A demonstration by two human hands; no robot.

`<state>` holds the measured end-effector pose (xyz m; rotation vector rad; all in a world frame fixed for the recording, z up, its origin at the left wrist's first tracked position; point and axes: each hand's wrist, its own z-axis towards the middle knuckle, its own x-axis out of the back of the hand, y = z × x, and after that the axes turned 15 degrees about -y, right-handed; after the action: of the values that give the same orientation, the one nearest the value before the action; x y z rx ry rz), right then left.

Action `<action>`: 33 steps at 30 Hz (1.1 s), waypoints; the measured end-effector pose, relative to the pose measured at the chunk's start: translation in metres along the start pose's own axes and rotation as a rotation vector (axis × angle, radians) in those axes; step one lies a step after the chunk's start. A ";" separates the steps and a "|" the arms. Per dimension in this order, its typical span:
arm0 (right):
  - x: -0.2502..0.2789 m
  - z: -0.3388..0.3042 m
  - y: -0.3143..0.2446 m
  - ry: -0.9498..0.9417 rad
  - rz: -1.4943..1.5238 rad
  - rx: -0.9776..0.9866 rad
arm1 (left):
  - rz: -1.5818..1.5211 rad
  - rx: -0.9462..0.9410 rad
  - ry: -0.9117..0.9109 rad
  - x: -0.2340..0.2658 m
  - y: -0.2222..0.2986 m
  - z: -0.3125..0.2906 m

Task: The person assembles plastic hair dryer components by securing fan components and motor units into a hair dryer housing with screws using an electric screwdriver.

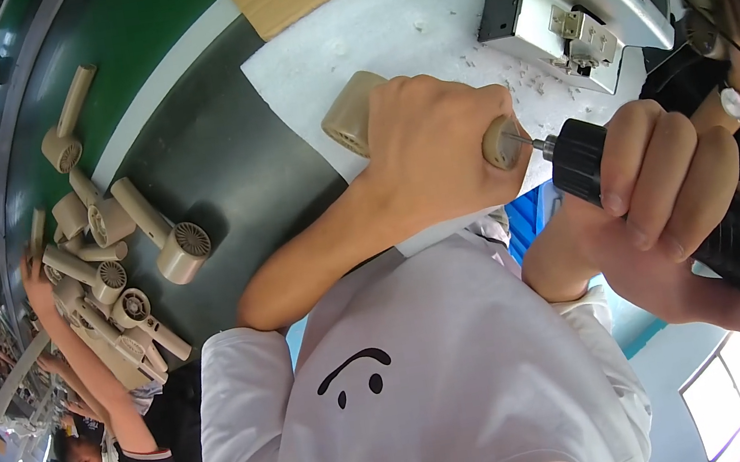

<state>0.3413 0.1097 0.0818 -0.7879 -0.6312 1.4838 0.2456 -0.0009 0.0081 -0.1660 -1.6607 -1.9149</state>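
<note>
My left hand (443, 143) is wrapped round the handle of a beige hair dryer (348, 119). Its wide head sticks out on the left of my fist, and the round end of the handle shows on the right. In my right hand (671, 196) is a black electric screwdriver (579, 159), gripped near its front. The thin bit points left and meets the handle's end face. Whether a screw sits at its tip is too small to tell. The hair dryer is held above a white foam sheet (396, 21).
A white and black screw feeder (581, 8) stands at the upper right, with small screws scattered beside it. Several beige hair dryers (181, 250) lie left on the dark worktop (252, 143) and green belt (140, 36). A co-worker's arm (88, 359) reaches there. Another person's watch-wearing wrist (734, 105) is far right.
</note>
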 end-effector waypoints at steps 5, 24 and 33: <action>0.026 -0.012 -0.013 0.323 -0.037 0.044 | 0.017 -0.060 0.071 -0.002 -0.004 -0.003; 0.068 -0.027 0.032 0.651 -0.630 -0.183 | 0.007 -0.064 0.055 -0.005 -0.003 0.001; 0.002 -0.014 -0.018 0.337 0.094 0.078 | 0.056 -0.051 0.053 -0.004 -0.003 0.003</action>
<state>0.3637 0.1119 0.0871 -0.9902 -0.2839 1.4088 0.2469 0.0040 0.0045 -0.1789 -1.5583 -1.9042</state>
